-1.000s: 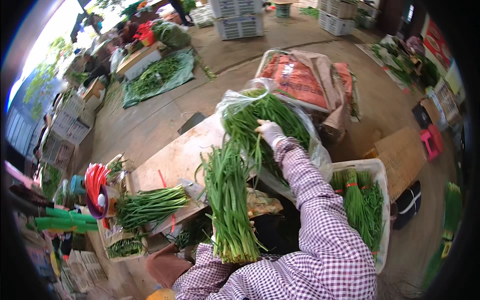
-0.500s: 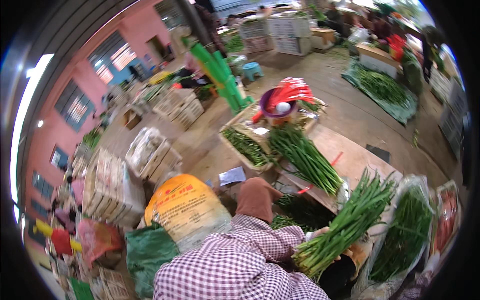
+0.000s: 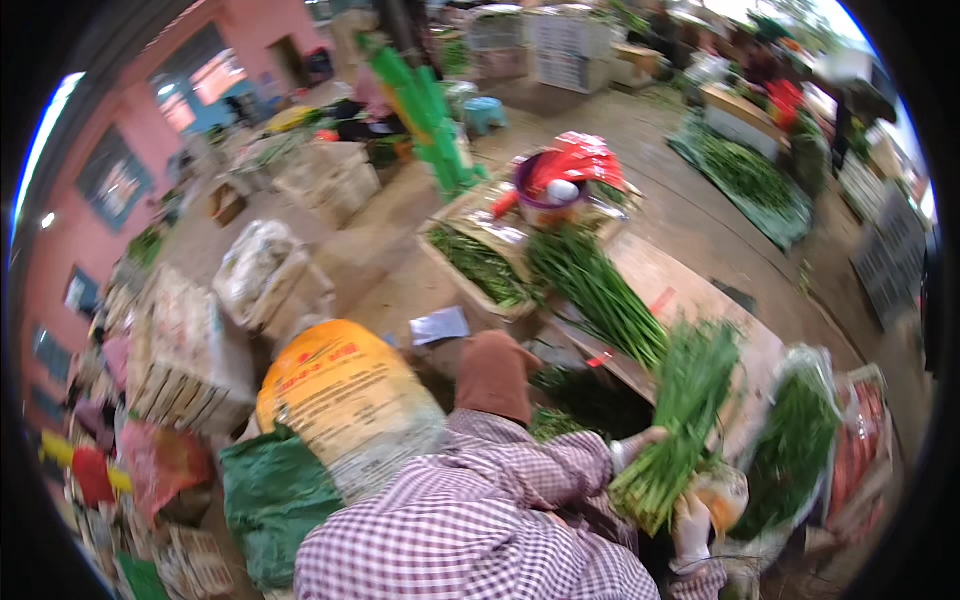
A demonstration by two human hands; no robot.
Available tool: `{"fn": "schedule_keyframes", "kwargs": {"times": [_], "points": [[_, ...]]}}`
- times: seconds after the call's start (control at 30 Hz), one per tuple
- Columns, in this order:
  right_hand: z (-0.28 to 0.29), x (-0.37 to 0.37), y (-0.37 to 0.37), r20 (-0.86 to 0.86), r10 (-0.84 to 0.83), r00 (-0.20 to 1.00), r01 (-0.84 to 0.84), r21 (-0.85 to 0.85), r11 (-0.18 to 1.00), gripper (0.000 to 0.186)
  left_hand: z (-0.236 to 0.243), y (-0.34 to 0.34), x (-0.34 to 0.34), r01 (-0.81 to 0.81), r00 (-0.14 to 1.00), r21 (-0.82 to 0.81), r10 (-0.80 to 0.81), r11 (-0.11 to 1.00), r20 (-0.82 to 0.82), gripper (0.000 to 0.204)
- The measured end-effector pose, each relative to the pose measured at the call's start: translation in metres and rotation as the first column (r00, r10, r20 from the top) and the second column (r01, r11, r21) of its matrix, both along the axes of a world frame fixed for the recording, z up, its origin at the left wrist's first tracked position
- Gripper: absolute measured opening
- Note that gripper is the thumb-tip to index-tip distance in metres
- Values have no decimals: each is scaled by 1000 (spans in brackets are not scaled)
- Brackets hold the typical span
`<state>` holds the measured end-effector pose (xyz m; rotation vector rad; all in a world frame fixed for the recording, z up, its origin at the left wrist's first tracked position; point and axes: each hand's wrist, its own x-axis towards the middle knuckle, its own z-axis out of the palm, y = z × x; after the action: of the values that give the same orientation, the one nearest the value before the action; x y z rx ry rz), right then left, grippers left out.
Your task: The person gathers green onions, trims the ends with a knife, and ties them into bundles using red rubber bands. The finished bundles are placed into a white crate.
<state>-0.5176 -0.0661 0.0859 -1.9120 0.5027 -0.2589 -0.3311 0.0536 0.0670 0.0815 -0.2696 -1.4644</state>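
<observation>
My left hand (image 3: 640, 446), in a whitish glove, is closed around a thick bunch of long green leafy stalks (image 3: 682, 415). Its paler cut ends point down toward me and its leaf tips point up and away. At the lower right side of the bunch, my gloved right hand (image 3: 690, 522) presses against the stalks near their base; its fingers are partly hidden. Past the bunch, another bundle of long green stalks (image 3: 605, 300) lies across a pale board (image 3: 690, 280). Checkered sleeves cover my arms.
Right of the bunch stands a clear plastic bag (image 3: 795, 440) of greens. A crate (image 3: 480, 265) of greens ahead carries a purple bucket (image 3: 545, 205) with red plastic. To the left are a yellow-and-white sack (image 3: 345, 390), a green sack (image 3: 275, 500) and stacked pale crates (image 3: 190, 350).
My right hand has come in from the far right to the base of the bunch. The bunch now stands more upright, and the whole view has shifted slightly.
</observation>
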Motion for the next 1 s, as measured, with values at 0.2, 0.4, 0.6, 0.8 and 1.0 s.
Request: {"fn": "schedule_keyframes", "kwargs": {"times": [0.2,0.4,0.6,0.8,1.0], "points": [[60,23,37,-154,160,975,-202,-318,926,22,-46,9,8,20,1000,-143,-19,990,12,71],[65,16,39,-249,175,952,-261,-370,892,22,-10,14,3,146,979,-346,-185,927,-84,89],[61,1,48,-182,13,983,-51,-207,977,18,24,33,20,7,998,-85,-12,996,-61,93],[54,-21,53,-218,3,976,15,80,997,23,16,40,25,-113,989,-86,104,990,-105,93],[38,-30,23,-415,362,835,-468,-187,864,32,1,48,76,58,978,-310,-116,949,-171,80]]}}
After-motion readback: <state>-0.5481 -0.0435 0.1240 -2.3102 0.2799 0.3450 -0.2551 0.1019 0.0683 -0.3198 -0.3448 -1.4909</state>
